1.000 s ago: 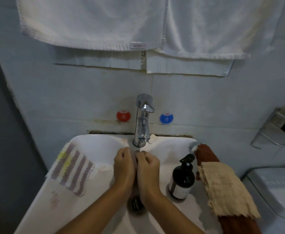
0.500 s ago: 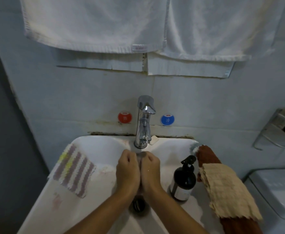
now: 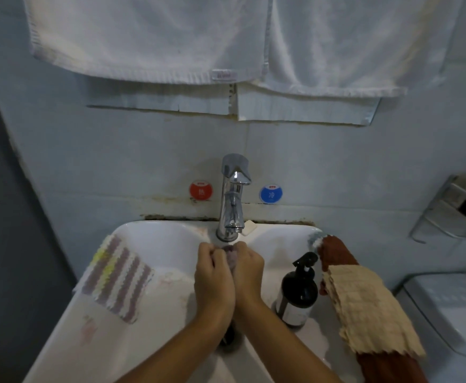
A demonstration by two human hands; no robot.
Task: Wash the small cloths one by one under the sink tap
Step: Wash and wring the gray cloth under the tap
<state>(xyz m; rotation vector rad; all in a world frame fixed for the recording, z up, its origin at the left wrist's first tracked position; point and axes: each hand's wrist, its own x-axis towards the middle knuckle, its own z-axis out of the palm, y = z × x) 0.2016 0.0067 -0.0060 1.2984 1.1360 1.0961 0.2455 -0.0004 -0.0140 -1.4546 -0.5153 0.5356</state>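
Both hands are pressed together over the white sink (image 3: 154,233), just below the chrome tap (image 3: 233,197). My left hand (image 3: 212,280) and my right hand (image 3: 247,275) grip a small greyish-purple cloth (image 3: 231,257) bunched between them; only its top shows. A striped purple, white and yellow cloth (image 3: 115,277) lies on the sink's left rim. On the right rim a beige cloth (image 3: 364,305) is draped over a rust-brown cloth (image 3: 335,251). The drain is mostly hidden under my wrists.
A dark pump bottle (image 3: 299,294) stands on the sink's right side, close to my right wrist. White towels (image 3: 171,37) hang above on the wall. A wire rack (image 3: 453,211) is fixed at right, a white appliance (image 3: 447,313) below it.
My hands stay together under the tap and have shifted slightly, rubbing the cloth; a bit more of the cloth shows between the fingers now.
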